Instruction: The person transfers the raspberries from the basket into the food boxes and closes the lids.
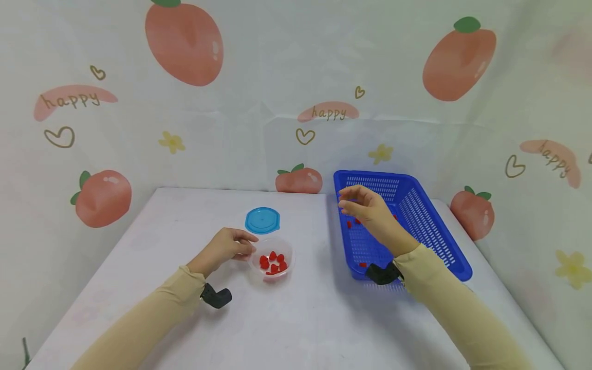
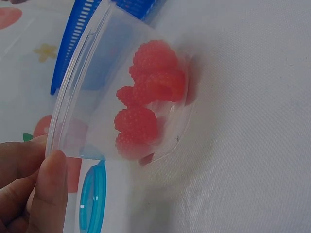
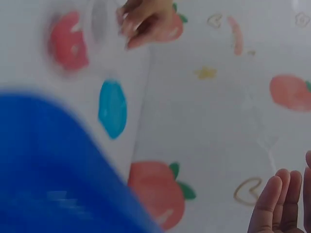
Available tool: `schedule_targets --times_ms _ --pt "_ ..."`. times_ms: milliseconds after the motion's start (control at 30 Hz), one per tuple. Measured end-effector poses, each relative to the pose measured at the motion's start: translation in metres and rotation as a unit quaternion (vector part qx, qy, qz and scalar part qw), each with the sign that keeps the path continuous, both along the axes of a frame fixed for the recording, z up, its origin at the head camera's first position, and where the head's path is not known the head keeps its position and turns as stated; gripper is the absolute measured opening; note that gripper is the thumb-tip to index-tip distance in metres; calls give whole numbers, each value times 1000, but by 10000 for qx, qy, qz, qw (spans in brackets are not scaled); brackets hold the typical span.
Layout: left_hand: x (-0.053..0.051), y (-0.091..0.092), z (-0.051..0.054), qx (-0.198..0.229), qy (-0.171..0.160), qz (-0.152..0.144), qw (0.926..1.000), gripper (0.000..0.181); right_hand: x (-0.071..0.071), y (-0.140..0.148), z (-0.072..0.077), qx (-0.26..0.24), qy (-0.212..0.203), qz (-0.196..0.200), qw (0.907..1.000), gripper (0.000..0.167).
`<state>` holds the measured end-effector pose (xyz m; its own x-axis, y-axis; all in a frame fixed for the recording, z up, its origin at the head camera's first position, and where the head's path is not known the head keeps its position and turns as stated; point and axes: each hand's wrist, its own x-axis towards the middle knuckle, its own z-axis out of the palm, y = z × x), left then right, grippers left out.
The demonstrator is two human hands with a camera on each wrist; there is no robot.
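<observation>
Left hand [image 1: 229,244]: thumb and fingers clamped on the rim of the clear bowl [image 1: 276,243], which is at that hand's right, with red raspberries [image 1: 273,255] at its bottom. Blue lid [image 1: 262,221] lies on the white table [image 1: 305,318], beyond the left hand and bowl. Blue basket [image 1: 432,218] is under and around the right hand [image 1: 372,213]; that hand's thumb and fingers are apart, nothing visible between. Right hand and sleeve [image 1: 439,280] cover part of the basket floor; red pieces [image 1: 363,265] inside not countable. Right wrist view: basket wall blurred, fingers cut off at edge.
</observation>
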<state>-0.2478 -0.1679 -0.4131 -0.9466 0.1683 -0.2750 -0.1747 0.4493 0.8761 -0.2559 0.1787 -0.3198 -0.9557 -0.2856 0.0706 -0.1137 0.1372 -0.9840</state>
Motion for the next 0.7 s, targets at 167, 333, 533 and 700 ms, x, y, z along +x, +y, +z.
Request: schedule_targets --times_ms 167,333,533,700 --pt "0 0 0 27 -19 -28 10000 30 -18 20 -3 310 -199 -274 9989 27" --pt "0 1 1 56 -10 -34 10000 30 -34 34 -4 744 -482 -325 9955 36" --pt "-1 0 1 -21 6 -21 10000 31 -59 46 -10 932 -844 -343 9915 49" --pt "-1 -1 -1 118 36 -65 9999 30 -74 55 -22 1104 -894 -411 9890 50"
